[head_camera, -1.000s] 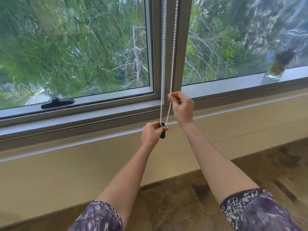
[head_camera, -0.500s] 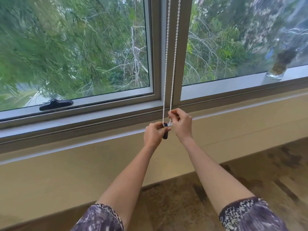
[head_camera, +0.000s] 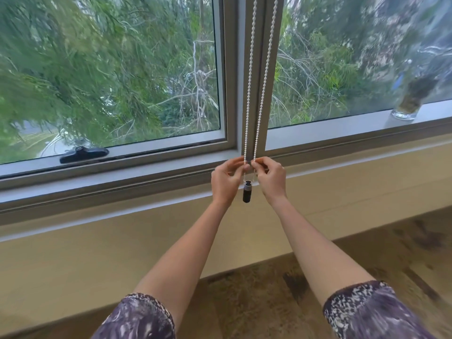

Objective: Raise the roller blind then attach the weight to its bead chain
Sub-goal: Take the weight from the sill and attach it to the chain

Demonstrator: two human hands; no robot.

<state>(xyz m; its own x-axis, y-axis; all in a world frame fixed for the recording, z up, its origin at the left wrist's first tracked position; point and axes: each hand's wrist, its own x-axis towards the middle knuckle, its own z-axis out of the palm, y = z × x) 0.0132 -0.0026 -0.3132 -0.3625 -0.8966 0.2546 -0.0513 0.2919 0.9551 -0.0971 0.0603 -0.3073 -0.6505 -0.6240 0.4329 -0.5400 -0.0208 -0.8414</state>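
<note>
Both hands had come level since a second earlier, when the right pinched the chain higher up and the left clutched the weight. Now the left hand [head_camera: 225, 181] pinched the left strand of the chain [head_camera: 249, 77] and the right hand [head_camera: 271, 178] pinched the right strand, fingertips nearly touching in front of the mullion [head_camera: 256, 57]. The weight [head_camera: 247, 192], a dark cylinder, hung free between the wrists at the bottom of the loop, held by neither hand. That suggested it was already hooked on, and the hands were only steadying or checking it. No blind cloth showed over the glass, so the raising step looked done.

Room was plentiful in this one view. The sill [head_camera: 342, 133] ran just behind the knuckles, and the wall below stood bare. A black handle [head_camera: 83, 154] sat well to the left and a glass jar [head_camera: 407, 107] stood far right on the sill, both well apart from the chain. Letting go should leave the weight to swing lightly beside the frame.
</note>
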